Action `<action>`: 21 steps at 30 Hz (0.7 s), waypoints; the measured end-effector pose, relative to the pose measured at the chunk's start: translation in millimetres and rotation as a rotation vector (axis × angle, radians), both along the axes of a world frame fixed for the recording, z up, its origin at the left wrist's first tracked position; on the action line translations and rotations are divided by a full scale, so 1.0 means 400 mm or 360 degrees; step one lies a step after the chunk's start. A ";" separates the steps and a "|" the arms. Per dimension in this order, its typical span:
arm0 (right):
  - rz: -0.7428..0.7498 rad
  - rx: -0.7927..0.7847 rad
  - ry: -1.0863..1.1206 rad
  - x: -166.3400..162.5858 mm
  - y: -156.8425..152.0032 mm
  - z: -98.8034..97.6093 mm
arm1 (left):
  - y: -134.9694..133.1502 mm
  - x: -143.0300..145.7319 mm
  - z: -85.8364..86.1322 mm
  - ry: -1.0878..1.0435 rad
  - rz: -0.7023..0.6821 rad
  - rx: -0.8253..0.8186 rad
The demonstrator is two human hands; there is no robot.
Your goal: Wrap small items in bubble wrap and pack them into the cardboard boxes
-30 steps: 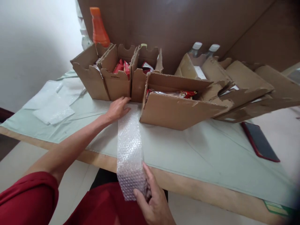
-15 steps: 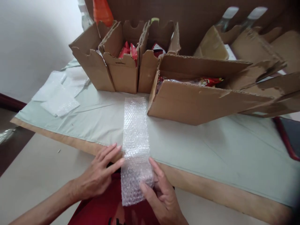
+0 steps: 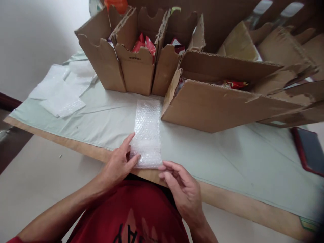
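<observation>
Left hand point(image 3: 118, 163) presses fingers flat on the bubble wrap's point(image 3: 148, 131) near edge, pinning it to the table point(image 3: 227, 162); right hand point(image 3: 183, 189), loosely curled and empty, touches its corner.

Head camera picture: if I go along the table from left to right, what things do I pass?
White plastic bags → bubble wrap strip → big open cardboard box → dark phone in a red case.

Single head-worn view, looking forward and steeply down from close above the worktop point(image 3: 106, 118) near edge; cardboard boxes point(image 3: 215, 108) line the far side.
</observation>
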State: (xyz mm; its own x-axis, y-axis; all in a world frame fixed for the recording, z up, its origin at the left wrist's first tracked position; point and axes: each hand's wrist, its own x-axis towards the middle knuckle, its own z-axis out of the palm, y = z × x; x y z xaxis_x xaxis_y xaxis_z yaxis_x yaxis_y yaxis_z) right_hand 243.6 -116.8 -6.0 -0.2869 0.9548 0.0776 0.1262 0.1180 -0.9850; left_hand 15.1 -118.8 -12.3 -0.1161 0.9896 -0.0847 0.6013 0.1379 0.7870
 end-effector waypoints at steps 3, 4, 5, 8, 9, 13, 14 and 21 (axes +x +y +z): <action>0.0093 0.0706 -0.0458 -0.001 0.029 0.005 | 0.006 0.004 0.001 0.0063 -0.0034 -0.0016; 0.0157 0.0859 -0.0589 -0.005 0.038 0.005 | 0.008 0.006 -0.001 0.0085 -0.0047 -0.0014; 0.0232 0.0953 -0.0711 -0.011 0.046 0.002 | 0.009 0.008 -0.004 0.0113 -0.0062 -0.0004; 0.0417 0.1050 -0.1001 -0.026 0.058 -0.016 | 0.012 0.008 -0.019 0.0261 -0.0099 0.0158; 0.0441 0.1072 -0.1063 -0.030 0.060 -0.023 | 0.012 0.005 -0.024 0.0325 -0.0100 0.0257; 0.0417 0.1114 -0.1105 -0.036 0.064 -0.037 | -0.006 -0.017 -0.020 0.0449 -0.0137 0.0649; 0.0412 0.1106 -0.1069 -0.037 0.066 -0.035 | -0.015 -0.023 -0.014 0.0448 -0.0201 0.0704; 0.0445 0.0765 -0.0795 -0.057 0.099 -0.004 | -0.056 -0.021 -0.004 0.0312 -0.0345 0.0744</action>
State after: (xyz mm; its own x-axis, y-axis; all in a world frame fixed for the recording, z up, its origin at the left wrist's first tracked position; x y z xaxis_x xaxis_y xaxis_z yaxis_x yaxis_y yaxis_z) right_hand 220.7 -77.2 -7.7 -0.6244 0.7347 0.2650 0.4474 0.6146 -0.6498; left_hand 6.6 -141.2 -13.9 0.1253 0.9196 0.3723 0.7184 -0.3429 0.6052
